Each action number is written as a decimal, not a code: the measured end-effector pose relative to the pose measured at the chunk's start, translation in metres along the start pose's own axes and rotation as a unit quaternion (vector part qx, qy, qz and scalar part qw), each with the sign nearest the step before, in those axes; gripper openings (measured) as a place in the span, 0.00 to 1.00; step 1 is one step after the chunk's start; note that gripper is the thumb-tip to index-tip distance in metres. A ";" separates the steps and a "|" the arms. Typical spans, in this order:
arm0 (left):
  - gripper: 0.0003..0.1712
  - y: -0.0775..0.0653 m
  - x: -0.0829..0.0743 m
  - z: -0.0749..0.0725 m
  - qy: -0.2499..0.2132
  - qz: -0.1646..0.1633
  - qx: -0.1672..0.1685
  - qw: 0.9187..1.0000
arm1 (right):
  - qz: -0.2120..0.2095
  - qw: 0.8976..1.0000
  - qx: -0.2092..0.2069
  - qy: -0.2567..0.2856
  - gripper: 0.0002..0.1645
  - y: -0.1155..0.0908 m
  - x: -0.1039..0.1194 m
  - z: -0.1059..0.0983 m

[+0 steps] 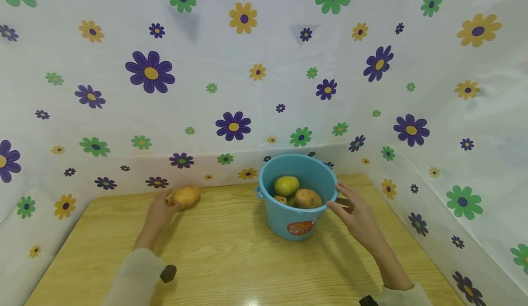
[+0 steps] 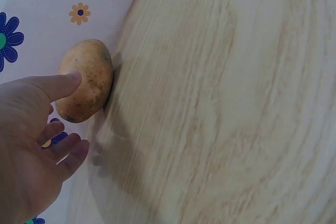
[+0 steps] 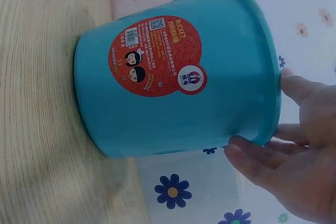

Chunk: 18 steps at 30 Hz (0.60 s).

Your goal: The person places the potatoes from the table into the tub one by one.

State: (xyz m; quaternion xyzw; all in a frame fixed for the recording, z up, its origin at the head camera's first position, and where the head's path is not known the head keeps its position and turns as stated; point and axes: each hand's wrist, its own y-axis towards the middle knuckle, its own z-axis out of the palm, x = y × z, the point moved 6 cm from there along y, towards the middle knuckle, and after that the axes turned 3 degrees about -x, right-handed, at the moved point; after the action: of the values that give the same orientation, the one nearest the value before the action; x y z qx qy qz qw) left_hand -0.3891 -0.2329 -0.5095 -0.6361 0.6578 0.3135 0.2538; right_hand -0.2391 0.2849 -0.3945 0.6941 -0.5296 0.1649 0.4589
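At the table's back left, a tan potato [image 1: 186, 197] lies near the wall. My left hand [image 1: 160, 214] pinches it from its left side; in the left wrist view the thumb [image 2: 65, 83] presses on the potato [image 2: 90, 80], the lower fingers hang loosely curled, and the index finger is mostly hidden. A blue bucket [image 1: 288, 219] stands upright right of centre. Touching its right rim from outside is my right hand [image 1: 359, 216], with fingers spread; the right wrist view shows its fingertips [image 3: 239, 148] against the bucket [image 3: 231, 108].
Inside the bucket are a yellow-green rounded fruit [image 1: 286, 185], a brown potato [image 1: 308, 199] and other partly hidden pieces. The wooden table [image 1: 214, 246] is bounded by white flower-patterned sheeting [image 1: 198, 104] at the back and sides. A small handle lug [image 1: 259, 192] juts from the bucket's left side.
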 end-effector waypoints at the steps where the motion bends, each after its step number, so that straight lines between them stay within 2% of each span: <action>1: 0.43 0.000 0.000 0.001 0.000 0.001 0.000 1.000 | 0.000 1.000 0.000 0.000 0.34 0.000 0.000 0.000; 11: 0.43 0.000 0.006 0.013 -0.009 -0.015 -0.003 1.000 | 0.011 1.000 0.005 -0.001 0.35 -0.001 -0.002 0.001; 18: 0.41 -0.003 0.002 0.014 -0.020 -0.021 -0.024 0.999 | 0.010 1.000 0.004 0.001 0.35 0.001 -0.002 0.000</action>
State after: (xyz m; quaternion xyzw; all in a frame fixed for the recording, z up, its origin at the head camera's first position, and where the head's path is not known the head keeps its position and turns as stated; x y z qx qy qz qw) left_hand -0.3867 -0.2237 -0.5211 -0.6493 0.6312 0.3370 0.2579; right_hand -0.2404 0.2862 -0.3959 0.6904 -0.5353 0.1725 0.4550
